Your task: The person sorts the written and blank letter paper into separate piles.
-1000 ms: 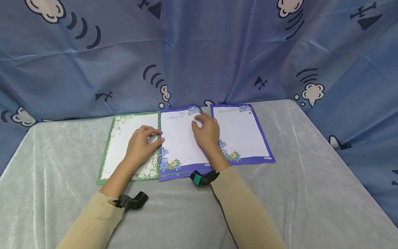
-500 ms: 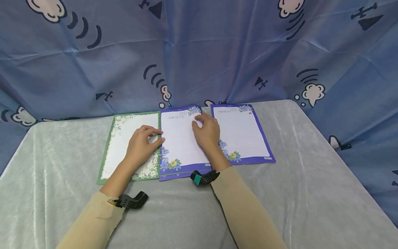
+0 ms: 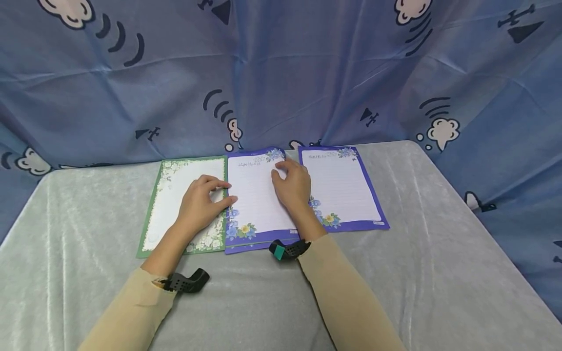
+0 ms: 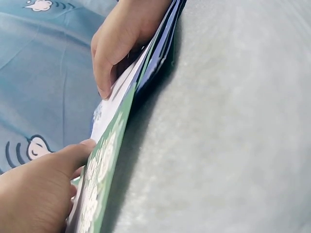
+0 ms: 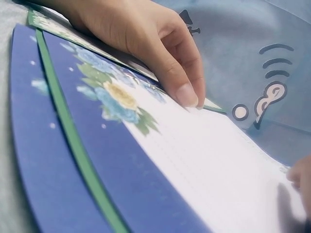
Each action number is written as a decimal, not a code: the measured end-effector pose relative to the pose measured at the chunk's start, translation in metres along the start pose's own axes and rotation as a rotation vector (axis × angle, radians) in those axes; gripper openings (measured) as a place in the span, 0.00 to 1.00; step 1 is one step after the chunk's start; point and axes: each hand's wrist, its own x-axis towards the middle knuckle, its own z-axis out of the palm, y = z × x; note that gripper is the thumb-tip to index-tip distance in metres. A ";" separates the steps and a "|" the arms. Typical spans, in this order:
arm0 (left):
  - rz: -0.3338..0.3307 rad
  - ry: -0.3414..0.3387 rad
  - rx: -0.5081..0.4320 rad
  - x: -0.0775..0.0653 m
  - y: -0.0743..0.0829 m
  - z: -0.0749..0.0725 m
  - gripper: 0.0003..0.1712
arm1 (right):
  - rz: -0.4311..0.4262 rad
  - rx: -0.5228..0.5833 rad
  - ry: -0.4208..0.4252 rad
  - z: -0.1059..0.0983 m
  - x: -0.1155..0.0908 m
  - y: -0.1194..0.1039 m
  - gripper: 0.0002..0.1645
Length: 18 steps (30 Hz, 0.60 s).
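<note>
Paper (image 3: 254, 200) with a purple floral border lies mid-frame on the tabletop (image 3: 439, 273), between a green-bordered page (image 3: 166, 209) at centre left and a purple-edged page (image 3: 344, 190) at centre right. The left hand (image 3: 199, 204), grip loosely parted, touches its left edge; the right hand (image 3: 293, 185), grip also parted, rests on its right side.

— Laid out on the table (image 3: 439, 273), how?
— Runs from left sheet (image 3: 171, 200) through middle stack (image 3: 254, 197) to right sheet (image 3: 342, 190).
— Behind?
— Backed by the curtain (image 3: 298, 78).
— On top?
— Touched by left hand (image 3: 202, 202) at the left join, right hand (image 3: 294, 185) near the stack's right edge.
</note>
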 end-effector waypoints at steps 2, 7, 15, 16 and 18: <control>-0.003 -0.001 -0.001 0.000 0.001 0.000 0.21 | 0.000 -0.004 -0.001 0.000 0.000 0.000 0.16; -0.013 -0.003 -0.008 0.001 0.001 0.000 0.19 | -0.002 -0.007 0.000 0.000 0.001 0.000 0.16; -0.027 -0.009 -0.008 0.000 0.000 0.000 0.19 | -0.008 -0.007 0.006 0.001 0.001 0.000 0.16; -0.030 -0.009 -0.007 0.001 0.001 0.000 0.19 | -0.007 -0.008 0.006 0.001 0.001 0.000 0.16; -0.032 -0.009 -0.005 0.001 0.001 0.000 0.19 | -0.004 -0.007 0.003 0.001 0.001 0.000 0.16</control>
